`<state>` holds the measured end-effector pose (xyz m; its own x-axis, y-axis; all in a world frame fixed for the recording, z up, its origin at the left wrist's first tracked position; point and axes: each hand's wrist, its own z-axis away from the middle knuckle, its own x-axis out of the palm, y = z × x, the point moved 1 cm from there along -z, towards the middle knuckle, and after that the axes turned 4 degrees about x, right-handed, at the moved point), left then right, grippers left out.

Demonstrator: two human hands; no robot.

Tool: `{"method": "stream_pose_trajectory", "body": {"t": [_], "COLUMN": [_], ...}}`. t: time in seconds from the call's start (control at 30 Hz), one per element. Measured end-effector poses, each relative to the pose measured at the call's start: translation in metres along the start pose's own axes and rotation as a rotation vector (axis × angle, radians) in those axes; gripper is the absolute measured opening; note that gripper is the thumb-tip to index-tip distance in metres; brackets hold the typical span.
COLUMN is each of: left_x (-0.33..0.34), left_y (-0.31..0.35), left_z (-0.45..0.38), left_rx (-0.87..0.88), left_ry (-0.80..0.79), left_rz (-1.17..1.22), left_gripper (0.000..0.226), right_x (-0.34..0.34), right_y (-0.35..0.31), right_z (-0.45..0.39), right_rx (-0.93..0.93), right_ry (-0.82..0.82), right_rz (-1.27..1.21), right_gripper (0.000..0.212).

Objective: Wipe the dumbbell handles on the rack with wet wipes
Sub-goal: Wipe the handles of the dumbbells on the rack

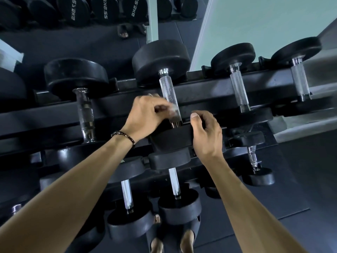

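Observation:
A black dumbbell with a knurled chrome handle (168,92) lies on the top tier of the black rack (200,92), its far head (160,61) towards the mirror and its near head (171,141) towards me. My left hand (145,115) pinches a small pale wet wipe (173,109) against the lower part of that handle; the hand is blurred. My right hand (206,134) curls round the right edge of the near head, thumb on top.
Other dumbbells lie on the same tier to the left (84,114) and right (238,92), (299,79). Lower tiers carry more dumbbells (174,183), (126,194). A mirror (91,37) stands behind the rack. My sandalled feet (171,241) stand on dark floor mats.

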<state>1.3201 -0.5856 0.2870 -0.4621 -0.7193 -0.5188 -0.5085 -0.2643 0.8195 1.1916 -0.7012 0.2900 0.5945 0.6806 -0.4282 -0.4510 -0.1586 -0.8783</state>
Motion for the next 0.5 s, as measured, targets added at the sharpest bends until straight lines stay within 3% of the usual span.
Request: {"method": "stream_pose_trajectory", "body": {"t": [0.07,0.1,0.23,0.3,0.4,0.43,0.5], "left_x": [0.001,0.001,0.0,0.0,-0.002,-0.003,-0.004], "left_y": [0.001,-0.001,0.001,0.005,0.003,0.001,0.002], "left_z": [-0.001,0.0,0.008,0.003,-0.012,-0.014,-0.008], "left_rx": [-0.031,-0.047,-0.102,-0.043,-0.131,-0.156,-0.173], "left_ry": [0.127,0.113,-0.202,-0.075,0.201,0.195,-0.012], "left_rz": [0.024,0.025,0.033,-0.012,0.064,0.067,0.02], "left_gripper": [0.008,0.008,0.01,0.006,0.005,0.007,0.011], "right_x": [0.0,0.0,0.001,0.001,0.001,0.002,0.002], "right_y": [0.0,0.0,0.001,0.001,0.001,0.0,0.001], "right_z": [-0.001,-0.001,0.0,0.0,0.0,0.0,0.0], "right_rx": [0.002,0.002,0.006,0.0,-0.001,-0.005,-0.014], "right_ry": [-0.001,0.001,0.019,0.028,0.013,0.009,0.017], "right_rz": [-0.002,-0.002,-0.014,-0.012,-0.008,-0.006,-0.003], "right_gripper": [0.021,0.021,0.022,0.023,0.019,0.018,0.021]}}
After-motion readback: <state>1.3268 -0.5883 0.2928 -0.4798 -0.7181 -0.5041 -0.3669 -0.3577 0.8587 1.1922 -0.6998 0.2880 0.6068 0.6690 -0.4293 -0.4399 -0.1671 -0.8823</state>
